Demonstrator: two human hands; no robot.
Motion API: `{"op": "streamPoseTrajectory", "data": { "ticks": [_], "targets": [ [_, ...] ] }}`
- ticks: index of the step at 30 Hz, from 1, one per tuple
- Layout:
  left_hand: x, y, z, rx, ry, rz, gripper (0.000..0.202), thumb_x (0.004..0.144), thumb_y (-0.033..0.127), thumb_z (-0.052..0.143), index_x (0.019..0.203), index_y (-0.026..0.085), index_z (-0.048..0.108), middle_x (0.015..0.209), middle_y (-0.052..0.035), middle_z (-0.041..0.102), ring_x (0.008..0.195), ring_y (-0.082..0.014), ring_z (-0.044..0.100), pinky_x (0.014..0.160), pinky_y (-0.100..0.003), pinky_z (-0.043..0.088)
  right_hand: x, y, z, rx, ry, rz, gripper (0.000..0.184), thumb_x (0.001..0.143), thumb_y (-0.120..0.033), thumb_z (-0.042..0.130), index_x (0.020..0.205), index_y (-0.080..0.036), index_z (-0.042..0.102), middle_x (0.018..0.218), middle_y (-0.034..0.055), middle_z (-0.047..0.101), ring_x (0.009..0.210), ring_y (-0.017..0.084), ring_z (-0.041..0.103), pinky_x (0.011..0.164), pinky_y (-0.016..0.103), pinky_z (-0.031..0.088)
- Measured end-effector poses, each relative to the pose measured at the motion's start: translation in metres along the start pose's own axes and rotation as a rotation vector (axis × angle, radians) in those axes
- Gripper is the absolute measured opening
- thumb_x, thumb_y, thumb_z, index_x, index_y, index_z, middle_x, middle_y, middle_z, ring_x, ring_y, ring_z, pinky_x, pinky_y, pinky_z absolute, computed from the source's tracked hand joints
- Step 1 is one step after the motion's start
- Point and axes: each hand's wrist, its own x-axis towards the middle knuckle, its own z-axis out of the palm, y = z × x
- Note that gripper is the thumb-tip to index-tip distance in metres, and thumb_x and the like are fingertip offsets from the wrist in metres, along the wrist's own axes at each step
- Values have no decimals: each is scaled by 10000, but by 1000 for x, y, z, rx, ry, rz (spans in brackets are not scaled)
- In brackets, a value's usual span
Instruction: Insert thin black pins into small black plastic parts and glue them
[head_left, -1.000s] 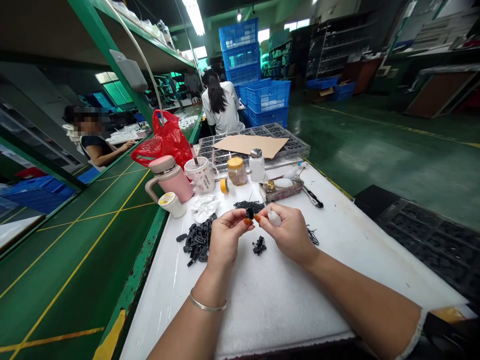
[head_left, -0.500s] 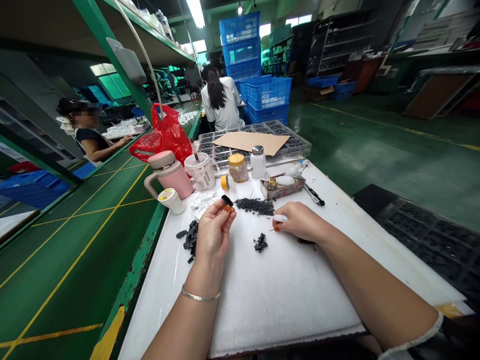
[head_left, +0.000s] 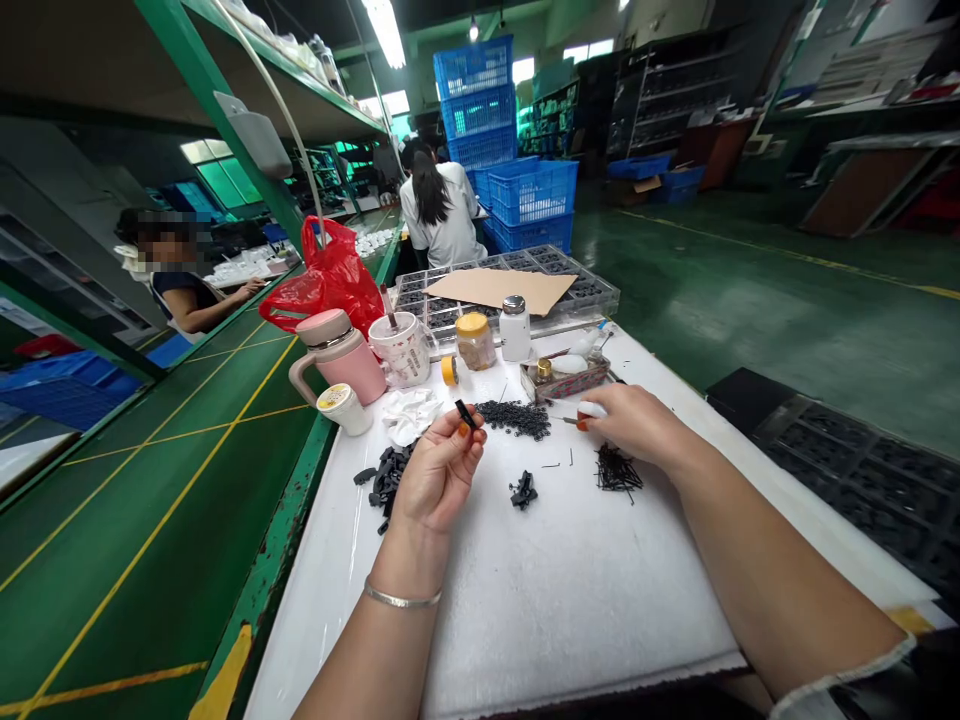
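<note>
With the fingers of our left hand (head_left: 439,468) we pinch a small black part (head_left: 466,414) above the tabletop (head_left: 585,590), while our right hand (head_left: 637,425) has its fingers closed around a white needle-tipped applicator (head_left: 592,409). Just nearer the front edge than our right hand we see black pins (head_left: 617,470); between our hands, small black rings (head_left: 519,419). Toward the left edge lie more black pieces (head_left: 388,478), and a pink mug (head_left: 349,362) stands by the far left corner.
</note>
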Motion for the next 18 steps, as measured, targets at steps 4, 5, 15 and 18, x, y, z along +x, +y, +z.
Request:
{"op": "streamPoseTrajectory", "data": {
  "ticks": [4,5,15,18],
  "targets": [
    [0,-1,0,2,0,-11,245,626,77,779,841,145,683,827,-26,650,677,-55,611,604,-98,533,-12,-18,-19,183,-2,-124,122,744,-290,614,744,-202,698,719,-3,667,673,151,590,558,225,356],
    [0,-2,1,7,-1,-10,252,615,80,789,837,143,687,822,-26,654,674,-57,614,602,-100,534,-17,-24,-22,251,25,-163,130,760,-292,605,740,-200,695,711,-14,666,668,142,593,572,222,371],
    [3,-10,5,64,31,-10,299,536,93,848,802,114,713,763,-20,678,637,-68,632,600,-121,546,-52,-67,-5,526,247,-469,126,764,-182,628,852,-199,718,802,-29,718,701,112,660,667,193,475],
    [3,-11,5,78,26,-14,316,514,92,855,796,113,714,760,-19,683,628,-66,630,602,-124,546,-51,-67,-2,488,267,-496,161,732,-130,625,850,-192,716,816,-23,723,716,115,667,680,195,481]
  ]
}}
